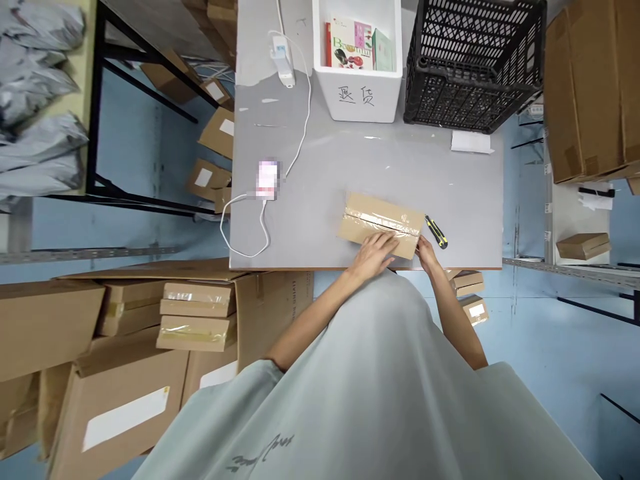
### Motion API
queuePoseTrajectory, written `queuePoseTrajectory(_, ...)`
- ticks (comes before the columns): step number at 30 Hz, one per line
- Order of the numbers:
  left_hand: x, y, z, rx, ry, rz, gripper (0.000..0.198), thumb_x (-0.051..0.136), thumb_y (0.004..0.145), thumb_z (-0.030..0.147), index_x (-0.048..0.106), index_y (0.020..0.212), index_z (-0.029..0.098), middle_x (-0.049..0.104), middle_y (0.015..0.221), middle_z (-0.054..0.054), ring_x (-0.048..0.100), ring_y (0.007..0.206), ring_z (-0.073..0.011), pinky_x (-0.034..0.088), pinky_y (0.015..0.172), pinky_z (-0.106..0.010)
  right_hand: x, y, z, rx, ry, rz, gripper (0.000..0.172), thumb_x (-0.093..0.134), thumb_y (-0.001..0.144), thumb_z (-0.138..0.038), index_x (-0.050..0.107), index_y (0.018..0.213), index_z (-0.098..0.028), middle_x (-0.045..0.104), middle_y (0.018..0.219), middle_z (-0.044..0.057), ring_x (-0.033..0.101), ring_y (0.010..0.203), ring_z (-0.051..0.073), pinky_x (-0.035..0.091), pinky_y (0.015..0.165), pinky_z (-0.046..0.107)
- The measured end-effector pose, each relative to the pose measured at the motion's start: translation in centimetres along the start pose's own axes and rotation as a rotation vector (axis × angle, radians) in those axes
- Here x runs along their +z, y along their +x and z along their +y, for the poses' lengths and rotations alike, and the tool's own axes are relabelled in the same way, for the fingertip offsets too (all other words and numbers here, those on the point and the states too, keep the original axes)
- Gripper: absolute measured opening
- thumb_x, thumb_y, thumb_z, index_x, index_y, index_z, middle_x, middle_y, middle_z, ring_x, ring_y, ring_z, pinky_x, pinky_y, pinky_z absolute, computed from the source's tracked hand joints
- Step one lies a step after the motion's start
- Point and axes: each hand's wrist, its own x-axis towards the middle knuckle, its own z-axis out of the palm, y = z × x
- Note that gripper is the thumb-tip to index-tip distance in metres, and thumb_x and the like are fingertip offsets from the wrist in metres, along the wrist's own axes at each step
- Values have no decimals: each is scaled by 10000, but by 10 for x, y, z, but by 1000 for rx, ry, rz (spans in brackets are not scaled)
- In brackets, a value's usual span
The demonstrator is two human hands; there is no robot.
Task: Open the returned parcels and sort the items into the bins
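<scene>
A taped brown cardboard box (pixel 383 225) lies slightly turned near the front edge of the grey table (pixel 325 160). Flat on its top rests my left hand (pixel 374 255), fingers stretched out beside the taped seam. My right hand (pixel 426 253) is at the box's right end, its fingertips bent against the corner; whether they pinch anything is too small to tell. Just right of the box lies a yellow and black cutter knife (pixel 437 232), touched by neither hand.
At the table's back stand a white bin (pixel 360 93) holding boxes and a black crate (pixel 450 97). White paper (pixel 471 141) lies before the crate. A phone (pixel 267 180) with a cable and a power strip (pixel 283 63) are on the left. Cartons (pixel 130 393) stand below left.
</scene>
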Motion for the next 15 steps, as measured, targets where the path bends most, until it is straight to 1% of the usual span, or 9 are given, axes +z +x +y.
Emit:
queuePoseTrajectory(2,2,0,-23,-58,12,5,755,863,970,305,621,1683,255,510,1803,-203,424,1716,-441,394,1384,-669,-9,-1,-3,-6,-7,-15,573,735,847,-648,780,1264,-257,857,1349,83,779,1279,283,610,1155,449)
queuePoseTrajectory(4,-1,-4,-51,-190,43,94,991,941,903,367,491,1777,239,345,1889,-251,252,1783,-513,280,1400,-770,-16,2,-7,-11,-39,-21,601,740,864,-663,795,1302,-255,847,1385,93,773,1296,287,608,1160,465)
queuePoseTrajectory(5,-2,-6,-65,-237,44,130,1088,964,881,393,424,1810,228,279,1910,-268,204,1792,-529,266,1395,-787,-19,6,-10,-24,-85,-9,613,726,890,-664,797,1335,-247,833,1422,107,763,1321,292,601,1173,475)
queuePoseTrajectory(6,-4,-9,-77,-253,35,146,1146,974,873,419,374,1830,221,242,1921,-274,191,1796,-529,283,1394,-779,-23,11,-13,-44,-161,26,614,701,926,-651,798,1364,-232,816,1461,127,749,1349,299,588,1191,486)
queuePoseTrajectory(8,-7,-15,-93,-243,13,155,1174,968,886,458,332,1843,216,233,1927,-264,225,1794,-504,334,1398,-727,-34,24,-20,-104,-408,141,585,630,1006,-564,786,1423,-185,766,1541,181,697,1425,319,541,1248,504)
queuePoseTrajectory(9,-7,-17,-96,-233,9,155,1160,959,899,468,333,1842,216,245,1927,-254,256,1788,-490,359,1398,-700,-41,31,-23,-135,-564,203,567,596,1034,-493,769,1459,-160,732,1581,208,658,1470,329,507,1280,510)
queuePoseTrajectory(11,-4,-21,-94,-238,19,163,1118,943,918,463,354,1834,210,268,1924,-241,313,1770,-475,389,1395,-667,-55,44,-28,-150,-862,303,559,561,1048,-348,716,1533,-119,660,1648,250,583,1530,349,452,1310,514)
queuePoseTrajectory(13,3,-22,-84,-275,41,181,1094,938,927,436,368,1828,192,282,1918,-246,355,1749,-476,403,1392,-659,-66,55,-29,-72,-1065,344,564,567,1037,-252,673,1572,-108,622,1667,263,559,1519,354,442,1283,484)
queuePoseTrajectory(15,11,-22,-71,-322,59,199,1093,940,926,415,371,1827,172,295,1909,-261,382,1733,-485,405,1390,-662,-70,61,-28,48,-1170,346,552,584,1036,-209,651,1576,-116,611,1656,252,573,1474,340,446,1234,429)
